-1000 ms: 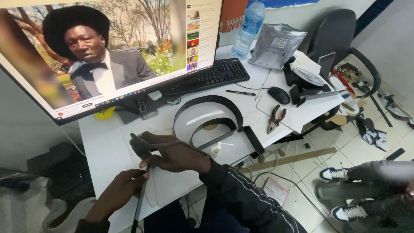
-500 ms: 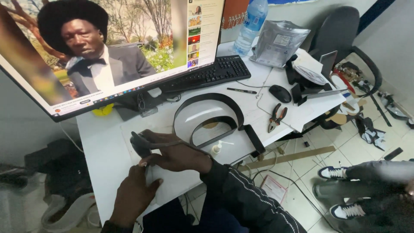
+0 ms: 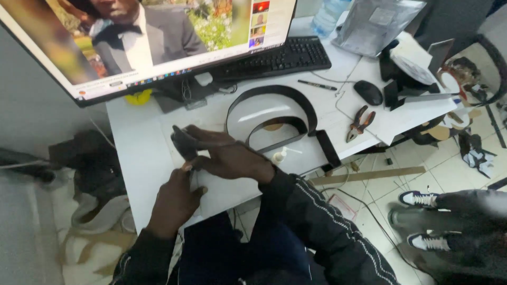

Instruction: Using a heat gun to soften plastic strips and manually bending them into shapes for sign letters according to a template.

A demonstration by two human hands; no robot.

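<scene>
Black strip (image 3: pixel 186 143) pinched in right hand (image 3: pixel 232 158); left hand (image 3: pixel 177 200) loosely curled on white table (image 3: pixel 132 158).

White desk (image 3: pixel 137 148), black keyboard (image 3: pixel 274 55), black mouse (image 3: pixel 368 92), red-handled pliers (image 3: pixel 358 122), white-striped black sleeve (image 3: pixel 322 221).

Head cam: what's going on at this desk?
A person sits at a white desk. The right hand grips a small dark object at the desk's front edge, and the left hand lies beside it, just below; what the object is cannot be told. Behind the hands lies a large black arch-shaped strip with a smaller one inside it. Pliers, a mouse, a pen and a keyboard lie further back, below a monitor. Another person's shoes show on the floor at right.
</scene>
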